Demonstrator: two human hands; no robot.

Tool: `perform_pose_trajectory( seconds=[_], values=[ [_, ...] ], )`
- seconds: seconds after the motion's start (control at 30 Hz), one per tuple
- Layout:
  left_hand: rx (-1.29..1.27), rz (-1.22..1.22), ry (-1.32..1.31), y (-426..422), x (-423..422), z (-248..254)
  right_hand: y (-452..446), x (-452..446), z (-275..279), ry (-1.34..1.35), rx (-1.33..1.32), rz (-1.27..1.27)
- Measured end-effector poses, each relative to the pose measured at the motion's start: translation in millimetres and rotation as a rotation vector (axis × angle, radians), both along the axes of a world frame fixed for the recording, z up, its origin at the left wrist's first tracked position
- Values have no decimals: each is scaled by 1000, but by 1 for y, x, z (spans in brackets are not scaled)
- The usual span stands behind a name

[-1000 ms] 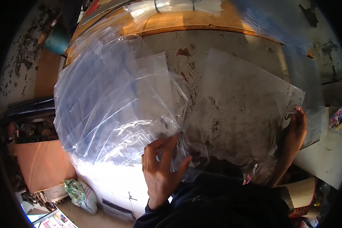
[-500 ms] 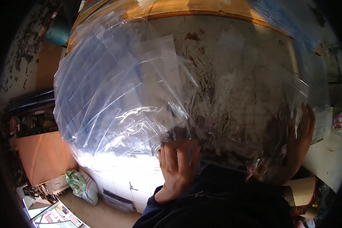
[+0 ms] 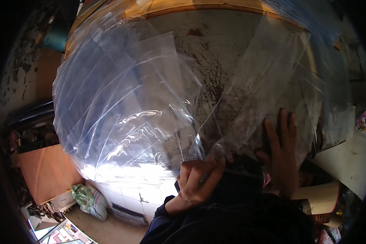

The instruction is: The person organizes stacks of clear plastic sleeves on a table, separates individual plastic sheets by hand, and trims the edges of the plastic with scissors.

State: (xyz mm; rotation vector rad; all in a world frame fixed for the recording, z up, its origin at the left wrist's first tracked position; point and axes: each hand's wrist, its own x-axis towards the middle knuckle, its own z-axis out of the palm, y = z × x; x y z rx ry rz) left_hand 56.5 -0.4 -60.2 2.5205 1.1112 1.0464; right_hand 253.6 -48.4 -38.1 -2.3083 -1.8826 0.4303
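Observation:
My left hand (image 3: 200,179) is closed, its fingers pinching the gathered near end of a clear plastic sheet (image 3: 268,61) close to my body. That sheet slants away from the fist toward the far right of the worktop. My right hand (image 3: 282,152) is open with fingers spread, lying on or just over clear plastic near the worktop's front right; exact contact is hard to tell. Another clear sheet (image 3: 309,95) shows beyond its fingertips. To the left, many overlapping clear plastic sheets (image 3: 105,89) are fanned out, with strong glare along their near edge.
The scratched grey worktop (image 3: 215,53) has a wooden edge (image 3: 199,7) at the back. Bluish plastic (image 3: 333,85) hangs over its right side. An orange-brown board (image 3: 49,171) and a sack (image 3: 95,203) are at lower left. A paper-like roll (image 3: 323,197) lies at lower right.
My right hand has moved left and inward from the right edge. A clear sheet now stretches diagonally from my left hand, which has shifted slightly right. The view has shifted a little.

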Motion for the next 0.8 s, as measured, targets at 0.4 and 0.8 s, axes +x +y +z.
perform_pose_trajectory(
  seconds=[0.4,0.8],
  values=[
    [-209,350,14,-10,-17,3,-3,-1,-8,0,48,-2],
    [-570,109,-287,-29,-18,-9,-2,-2,-19,-66,164,5]
  ],
)
